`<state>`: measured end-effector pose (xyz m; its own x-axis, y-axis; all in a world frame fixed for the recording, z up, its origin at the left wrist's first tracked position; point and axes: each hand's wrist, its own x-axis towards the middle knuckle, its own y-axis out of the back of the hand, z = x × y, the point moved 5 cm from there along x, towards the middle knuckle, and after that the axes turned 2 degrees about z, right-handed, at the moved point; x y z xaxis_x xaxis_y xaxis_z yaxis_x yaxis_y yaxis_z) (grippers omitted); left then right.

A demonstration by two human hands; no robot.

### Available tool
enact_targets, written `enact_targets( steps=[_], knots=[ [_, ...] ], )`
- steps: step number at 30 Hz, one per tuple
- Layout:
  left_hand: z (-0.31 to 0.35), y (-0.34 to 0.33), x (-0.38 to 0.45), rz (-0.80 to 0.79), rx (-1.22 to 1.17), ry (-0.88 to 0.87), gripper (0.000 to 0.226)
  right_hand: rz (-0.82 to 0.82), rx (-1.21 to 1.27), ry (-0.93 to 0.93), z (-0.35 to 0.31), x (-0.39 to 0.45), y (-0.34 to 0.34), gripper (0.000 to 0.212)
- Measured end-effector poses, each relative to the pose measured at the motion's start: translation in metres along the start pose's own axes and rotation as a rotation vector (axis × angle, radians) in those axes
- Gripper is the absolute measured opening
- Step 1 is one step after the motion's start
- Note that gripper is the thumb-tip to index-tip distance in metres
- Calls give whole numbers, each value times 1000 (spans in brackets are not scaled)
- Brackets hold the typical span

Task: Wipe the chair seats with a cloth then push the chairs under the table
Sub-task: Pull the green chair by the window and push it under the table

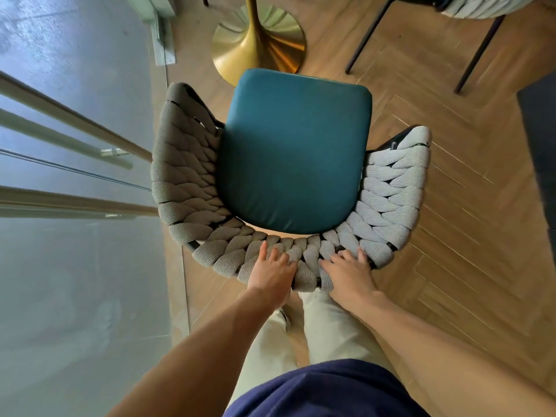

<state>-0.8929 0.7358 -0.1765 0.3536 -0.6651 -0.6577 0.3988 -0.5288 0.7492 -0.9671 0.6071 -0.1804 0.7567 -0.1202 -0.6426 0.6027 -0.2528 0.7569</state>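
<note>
Two hands gripping one chair (293, 152) at its woven back: left hand (272, 270) and right hand (350, 273), fingers curling over the rim. Brass base (260, 40) standing just beyond the chair. Pushing straight, evenly, is advisable.

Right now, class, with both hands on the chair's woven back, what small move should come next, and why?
Probably a gentle push forward. Both hands grip the woven backrest, no cloth is visible, and the teal seat faces the gold table base just ahead.
</note>
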Motion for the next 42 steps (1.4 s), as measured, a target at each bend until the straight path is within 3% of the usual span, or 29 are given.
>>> enact_targets(
  steps=[9, 13, 17, 19, 21, 23, 25, 27, 30, 32, 34, 38, 42],
  knots=[
    [9, 37, 40, 1, -47, 51, 46, -14, -52, 48, 44, 27, 38, 54],
    [11, 46, 53, -38, -97, 126, 63, -15, -66, 56, 58, 36, 47, 54],
    [10, 47, 57, -178, -195, 119, 83, -131, 45, 102, 63, 39, 49, 85],
    [-2, 61, 55, -178, -340, 140, 83, -7, 275, 89, 72, 40, 61, 91],
    [-35, 81, 51, 46, -573, 318, 69, 397, 615, -36, 93, 33, 84, 83],
    [-85, 95, 31, 480, -761, 642, 52, 749, 922, -381, 126, 20, 86, 75],
    [-129, 91, 2, 801, -918, 987, 48, 826, 1239, -824, 151, 14, 67, 77],
    [-156, 71, -15, 824, -1123, 1299, 56, 771, 1621, -1149, 153, 17, 43, 75],
    [-169, 29, -19, 569, -1427, 1573, 75, 628, 1931, -1270, 136, 28, 26, 63],
    [-162, 19, -14, 580, -1774, 1576, 74, 529, 1964, -1302, 126, 30, 20, 62],
    [-157, 16, -6, 604, -2013, 1532, 58, 452, 1987, -1323, 123, 32, 17, 61],
    [-161, 5, -2, 557, -2130, 1549, 49, 398, 1960, -1261, 123, 35, 21, 50],
    [-165, 3, -3, 599, -2187, 1515, 36, 391, 1916, -1279, 121, 33, 21, 59]
  ],
)
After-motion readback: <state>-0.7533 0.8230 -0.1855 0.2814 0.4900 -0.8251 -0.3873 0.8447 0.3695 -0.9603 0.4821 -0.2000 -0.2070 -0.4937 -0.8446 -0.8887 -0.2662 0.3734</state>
